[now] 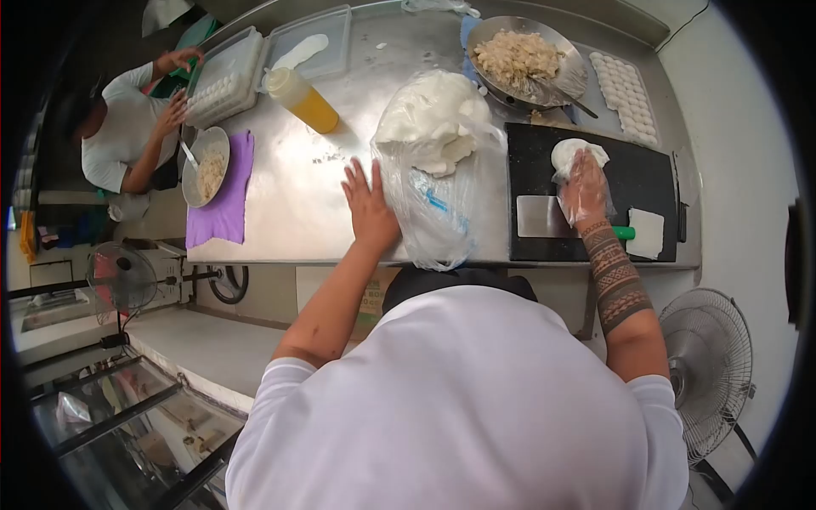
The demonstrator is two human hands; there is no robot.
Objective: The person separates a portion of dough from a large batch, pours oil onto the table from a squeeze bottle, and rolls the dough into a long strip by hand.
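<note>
My left hand (371, 208) lies flat on the steel table, fingers spread, beside a clear plastic bag (438, 223) with a large mass of white dough (435, 119) in it. In a clear plastic glove, my right hand (586, 189) presses on a smaller piece of white dough (563, 155) on the black board (535, 149), its fingers close together over it. Under my right wrist lies a wide metal blade (542, 217); a green handle (625, 232) shows on the other side, seemingly the same tool. A white folded square (646, 234) lies beside the handle.
Behind the board stand a metal bowl of pale filling (571, 55) and a tray of white dough balls (625, 95). A squeeze bottle of yellow liquid (304, 100) is left of the bag. Another person (136, 132) works at the left, by a bowl (204, 170) on a purple cloth (229, 217).
</note>
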